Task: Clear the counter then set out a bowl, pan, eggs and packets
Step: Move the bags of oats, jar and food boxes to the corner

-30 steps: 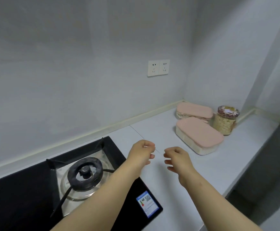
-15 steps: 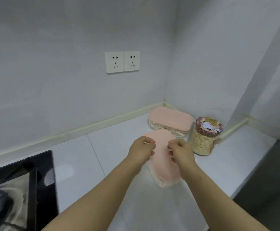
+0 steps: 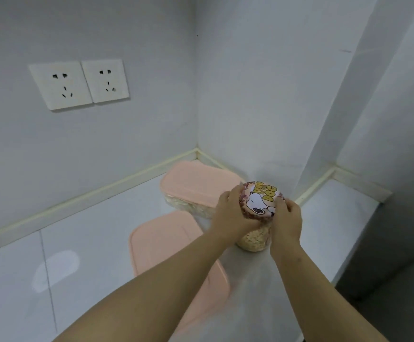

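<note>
The pale counter [image 3: 90, 243] carries a near pink-lidded box [image 3: 161, 243], a far pink-lidded box [image 3: 196, 183] and a jar [image 3: 260, 201] beside them.

Yellow letters reading "DOG" mark a round jar lid [image 3: 260, 202], printed beside a cartoon dog's head; a 2nd line of lettering above is too blurred to read.

Both bare forearms reach forward from the lower edge of the view and lie close together at the hands. The left hand [image 3: 230, 214] curls around the left side of a jar [image 3: 260, 202], just under its lid. The right hand [image 3: 287, 219] holds the right side, with fingers bent over the lid's edge. Both wrists are nearly straight.
</note>
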`<action>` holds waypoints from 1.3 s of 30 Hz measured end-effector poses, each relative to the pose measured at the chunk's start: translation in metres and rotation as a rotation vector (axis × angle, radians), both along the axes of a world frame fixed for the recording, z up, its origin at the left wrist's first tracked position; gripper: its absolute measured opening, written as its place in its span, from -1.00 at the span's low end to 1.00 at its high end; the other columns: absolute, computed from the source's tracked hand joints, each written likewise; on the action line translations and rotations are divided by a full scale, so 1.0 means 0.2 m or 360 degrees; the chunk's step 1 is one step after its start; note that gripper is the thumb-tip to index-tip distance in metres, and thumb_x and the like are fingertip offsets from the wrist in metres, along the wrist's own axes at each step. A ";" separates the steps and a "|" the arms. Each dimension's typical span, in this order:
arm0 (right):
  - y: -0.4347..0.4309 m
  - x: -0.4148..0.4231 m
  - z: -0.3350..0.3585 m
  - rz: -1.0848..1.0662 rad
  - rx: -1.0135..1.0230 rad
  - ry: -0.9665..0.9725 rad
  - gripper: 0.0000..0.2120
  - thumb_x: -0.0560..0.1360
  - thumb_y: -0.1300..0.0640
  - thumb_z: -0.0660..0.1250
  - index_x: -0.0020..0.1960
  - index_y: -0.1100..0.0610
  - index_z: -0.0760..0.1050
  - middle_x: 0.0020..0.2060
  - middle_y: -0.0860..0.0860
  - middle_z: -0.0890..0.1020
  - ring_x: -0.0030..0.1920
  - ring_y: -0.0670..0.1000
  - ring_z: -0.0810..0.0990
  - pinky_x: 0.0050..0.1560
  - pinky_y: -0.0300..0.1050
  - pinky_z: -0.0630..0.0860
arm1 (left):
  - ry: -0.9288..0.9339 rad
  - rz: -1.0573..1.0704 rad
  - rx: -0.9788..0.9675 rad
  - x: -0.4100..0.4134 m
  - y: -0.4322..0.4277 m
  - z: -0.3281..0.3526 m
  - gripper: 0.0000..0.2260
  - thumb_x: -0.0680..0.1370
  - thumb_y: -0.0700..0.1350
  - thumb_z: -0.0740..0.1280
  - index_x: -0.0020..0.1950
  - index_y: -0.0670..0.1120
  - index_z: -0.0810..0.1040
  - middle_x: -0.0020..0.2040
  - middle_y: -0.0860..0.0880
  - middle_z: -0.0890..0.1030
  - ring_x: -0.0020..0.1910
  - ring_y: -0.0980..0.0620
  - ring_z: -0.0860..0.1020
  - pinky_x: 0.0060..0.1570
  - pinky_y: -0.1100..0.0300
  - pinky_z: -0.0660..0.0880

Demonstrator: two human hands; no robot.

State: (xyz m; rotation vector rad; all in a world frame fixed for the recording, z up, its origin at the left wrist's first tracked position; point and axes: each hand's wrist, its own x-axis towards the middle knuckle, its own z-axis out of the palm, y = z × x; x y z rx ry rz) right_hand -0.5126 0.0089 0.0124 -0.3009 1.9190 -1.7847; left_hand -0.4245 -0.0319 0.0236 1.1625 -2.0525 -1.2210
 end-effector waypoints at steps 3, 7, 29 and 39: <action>-0.04 -0.02 -0.02 0.0096 -0.0088 -0.0169 -0.87 0.54 0.02 0.19 0.02 0.01 0.46 0.01 0.02 0.62 0.09 0.10 0.60 0.20 0.11 0.51 | -0.0013 -0.0026 -0.0028 -0.09 -0.09 -0.13 -0.16 0.04 0.14 0.46 0.30 -0.04 0.41 0.17 -0.06 0.54 0.18 -0.03 0.52 0.16 0.02 0.51; -0.07 -0.07 -0.04 0.0140 -0.0166 -0.0255 -0.81 0.56 0.08 0.21 0.15 0.09 0.41 0.02 0.07 0.61 0.04 0.10 0.59 0.17 0.04 0.52 | 0.0068 -0.0181 -0.0053 -0.10 -0.12 -0.15 -0.10 0.02 0.14 0.46 0.34 -0.01 0.35 0.30 0.03 0.46 0.30 0.05 0.43 0.31 0.15 0.39; -0.09 0.19 0.69 0.1126 -0.0563 0.0535 -0.78 0.51 0.22 0.26 -0.08 -0.06 0.61 -0.18 -0.20 0.64 -0.21 -0.30 0.59 -0.17 -0.40 0.50 | 0.1678 0.0504 0.0172 0.35 -0.08 0.42 -0.45 0.04 -0.08 0.51 -0.05 0.08 0.36 -0.09 0.00 0.51 -0.20 0.06 0.56 -0.17 0.14 0.54; -0.13 1.04 0.57 0.1888 0.0013 -0.0424 -0.54 0.51 -0.25 0.12 0.05 0.04 0.62 -0.04 0.07 0.71 0.03 0.14 0.65 0.18 0.16 0.50 | 0.1921 0.1101 0.0018 1.26 0.14 0.58 -0.56 0.20 -0.21 0.42 -0.02 0.01 0.34 -0.28 0.03 0.55 -0.41 0.09 0.57 -0.30 0.18 0.54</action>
